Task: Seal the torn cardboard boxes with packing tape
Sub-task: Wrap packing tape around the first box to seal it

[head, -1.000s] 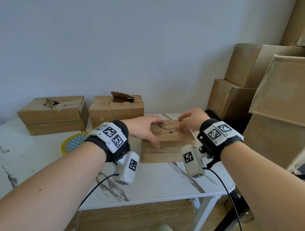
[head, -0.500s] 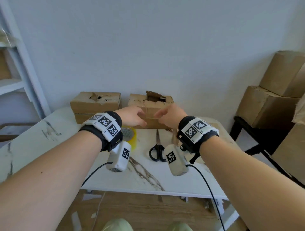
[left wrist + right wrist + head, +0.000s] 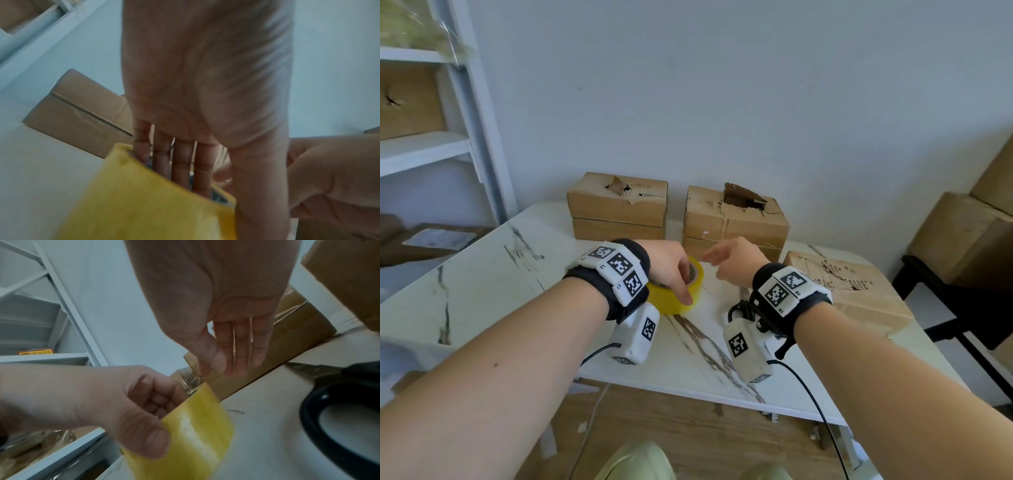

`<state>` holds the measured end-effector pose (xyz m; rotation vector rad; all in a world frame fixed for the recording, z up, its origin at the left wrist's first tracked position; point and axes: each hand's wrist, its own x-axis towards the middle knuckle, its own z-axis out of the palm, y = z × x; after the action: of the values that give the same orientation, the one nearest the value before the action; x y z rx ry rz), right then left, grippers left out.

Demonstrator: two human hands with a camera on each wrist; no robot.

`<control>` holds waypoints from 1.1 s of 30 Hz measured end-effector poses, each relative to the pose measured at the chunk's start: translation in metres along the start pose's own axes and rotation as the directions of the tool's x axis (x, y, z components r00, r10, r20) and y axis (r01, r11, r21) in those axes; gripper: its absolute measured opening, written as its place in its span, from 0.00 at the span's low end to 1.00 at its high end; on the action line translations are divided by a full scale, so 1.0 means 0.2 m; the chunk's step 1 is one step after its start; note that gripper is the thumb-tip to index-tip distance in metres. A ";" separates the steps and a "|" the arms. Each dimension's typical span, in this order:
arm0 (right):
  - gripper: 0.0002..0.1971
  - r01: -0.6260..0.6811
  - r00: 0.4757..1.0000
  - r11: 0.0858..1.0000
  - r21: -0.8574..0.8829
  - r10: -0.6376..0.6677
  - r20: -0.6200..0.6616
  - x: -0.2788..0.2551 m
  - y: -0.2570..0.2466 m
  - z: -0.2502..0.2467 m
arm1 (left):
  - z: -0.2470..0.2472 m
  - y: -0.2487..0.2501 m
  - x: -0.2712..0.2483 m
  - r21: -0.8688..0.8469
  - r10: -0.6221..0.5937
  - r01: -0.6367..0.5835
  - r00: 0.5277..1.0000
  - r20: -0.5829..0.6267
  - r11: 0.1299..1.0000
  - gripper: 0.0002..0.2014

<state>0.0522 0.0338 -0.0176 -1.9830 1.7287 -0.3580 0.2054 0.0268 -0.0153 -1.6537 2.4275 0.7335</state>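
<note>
A yellow packing tape roll (image 3: pixel 677 297) is tilted up off the white marble table (image 3: pixel 524 270). My left hand (image 3: pixel 681 279) grips it, fingers (image 3: pixel 180 164) inside the core and thumb (image 3: pixel 151 439) on the outer face. My right hand (image 3: pixel 726 262) hovers just right of the roll, its straight fingers (image 3: pixel 242 350) and thumb close together above the roll's rim (image 3: pixel 205 391); whether they touch tape is unclear. Two torn cardboard boxes (image 3: pixel 619 205) (image 3: pixel 734 222) stand by the wall. A third box (image 3: pixel 849 291) with a ripped top lies at the right.
Black-handled scissors (image 3: pixel 339 404) lie on the table under my right wrist. A grey shelf unit (image 3: pixel 465 113) stands at the left. More cardboard boxes (image 3: pixel 962 236) are stacked at the far right. The table's front edge (image 3: pixel 688 390) is near my forearms.
Both hands left the right-hand box and swung left to the tape roll. My left hand took hold of the roll and tipped it up; the right hand closed in beside it.
</note>
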 end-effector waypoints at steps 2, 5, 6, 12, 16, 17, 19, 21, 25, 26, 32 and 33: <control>0.25 0.011 1.000 1.000 -0.005 -0.011 0.029 0.00 0.00 0.01 | 0.01 0.00 0.01 0.026 0.021 -0.021 1.000 0.010 0.999 0.17; 0.31 0.029 0.997 0.999 -0.027 -0.026 0.078 0.01 0.01 0.02 | 0.01 0.02 -0.01 0.009 0.032 -0.032 0.999 -0.011 0.999 0.13; 0.33 0.038 0.994 0.998 -0.046 -0.033 0.101 0.01 0.00 0.02 | 0.00 0.02 -0.01 -0.024 0.029 -0.031 0.998 -0.053 0.999 0.13; 0.41 0.125 0.992 0.975 -0.183 -0.122 0.023 -0.02 -0.04 -0.03 | -0.09 0.02 -0.01 -0.335 -0.040 -0.063 0.956 -0.292 0.940 0.10; 0.28 0.120 0.979 0.974 -0.192 -0.148 -0.140 -0.04 -0.04 -0.08 | -0.10 0.04 0.00 -0.497 -0.046 -0.105 0.958 -0.283 0.861 0.22; 0.25 0.109 0.978 0.978 -0.177 -0.137 -0.158 -0.04 -0.03 -0.10 | -0.10 0.05 0.00 -0.522 -0.041 -0.121 0.957 -0.288 0.845 0.26; 0.22 0.080 0.978 0.990 -0.116 -0.100 -0.185 -0.05 0.00 -0.13 | -0.11 0.06 0.00 -0.573 -0.025 -0.159 0.953 -0.301 0.804 0.27; 0.22 0.052 0.978 0.998 -0.024 -0.056 -0.201 -0.05 0.03 -0.17 | -0.11 0.08 -0.01 -0.638 -0.008 -0.200 0.951 -0.308 0.743 0.22; 0.23 0.024 0.978 0.985 0.171 0.012 -0.207 -0.07 0.11 -0.23 | -0.12 0.13 -0.02 -0.722 0.010 -0.239 0.952 -0.306 0.649 0.16; 0.22 0.023 0.978 0.968 0.249 0.029 -0.205 -0.07 0.13 -0.24 | -0.12 0.14 -0.02 -0.730 0.018 -0.247 0.952 -0.306 0.637 0.17; 0.31 0.071 0.981 0.984 0.162 -0.039 -0.191 -0.10 0.11 -0.30 | -0.14 0.24 0.00 -0.724 0.023 -0.310 0.926 -0.377 0.616 0.14; 0.30 0.090 0.977 0.991 0.095 -0.070 -0.200 -0.10 0.09 -0.31 | -0.14 0.25 0.00 -0.710 0.019 -0.309 0.923 -0.385 0.633 0.14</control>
<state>0.0024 0.0410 0.0282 -2.0025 1.7120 -0.6778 0.1641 0.0278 0.0262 -1.9367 2.7261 1.8736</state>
